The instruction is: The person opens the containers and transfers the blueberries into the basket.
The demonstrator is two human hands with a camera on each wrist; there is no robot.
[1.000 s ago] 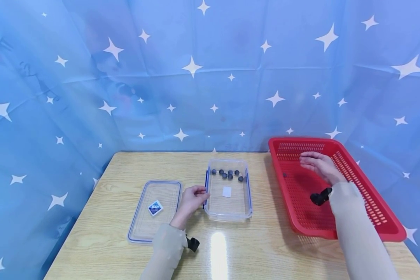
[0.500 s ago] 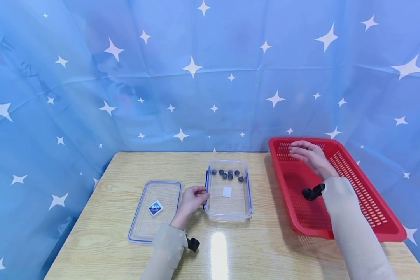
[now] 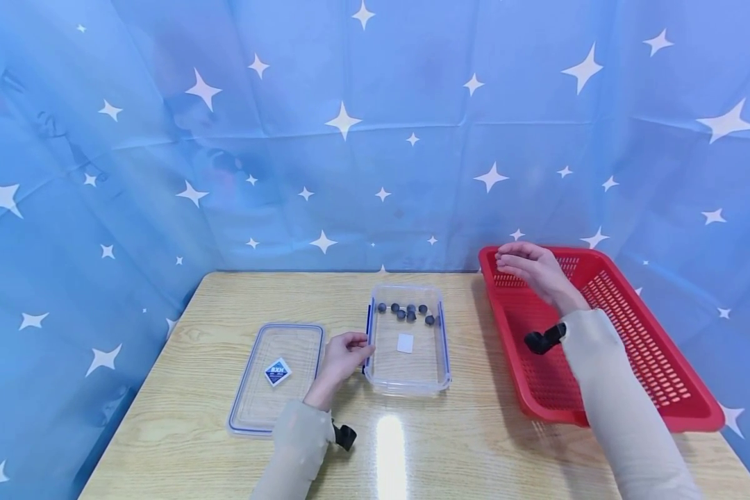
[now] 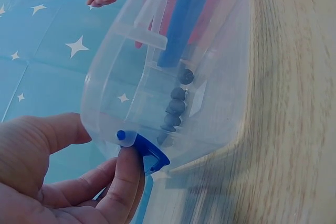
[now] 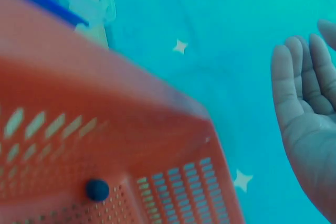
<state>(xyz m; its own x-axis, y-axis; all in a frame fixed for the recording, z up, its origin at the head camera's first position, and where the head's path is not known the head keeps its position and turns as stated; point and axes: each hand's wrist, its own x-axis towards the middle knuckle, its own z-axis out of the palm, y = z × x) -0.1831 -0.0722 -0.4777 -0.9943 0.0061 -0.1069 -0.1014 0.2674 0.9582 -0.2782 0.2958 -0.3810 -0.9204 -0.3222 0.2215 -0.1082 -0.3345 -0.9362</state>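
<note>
A clear plastic food box [image 3: 406,368] with blue clips stands on the table, several blueberries [image 3: 411,314] lying towards its far end. My left hand [image 3: 345,354] holds the box's left side; in the left wrist view its fingers [image 4: 126,182] lie against a blue clip [image 4: 149,153], the thumb by the wall. Over the far left part of the red basket [image 3: 556,378] hovers my right hand [image 3: 537,273]. Its fingers are extended and slightly bent, with nothing seen in them. One blueberry [image 5: 97,190] sits on the basket floor in the right wrist view; from the head it is hidden.
Left of the box lies its clear lid [image 3: 262,410] with a blue seal and a BXH label. A blue curtain [image 3: 350,208] with white stars hangs behind the wooden table [image 3: 462,458]. The basket's raised rim stands right of the box.
My right hand has moved left and away from me across the basket, towards its far left corner. It now covers the blueberry seen there earlier. The left hand and box stay put.
</note>
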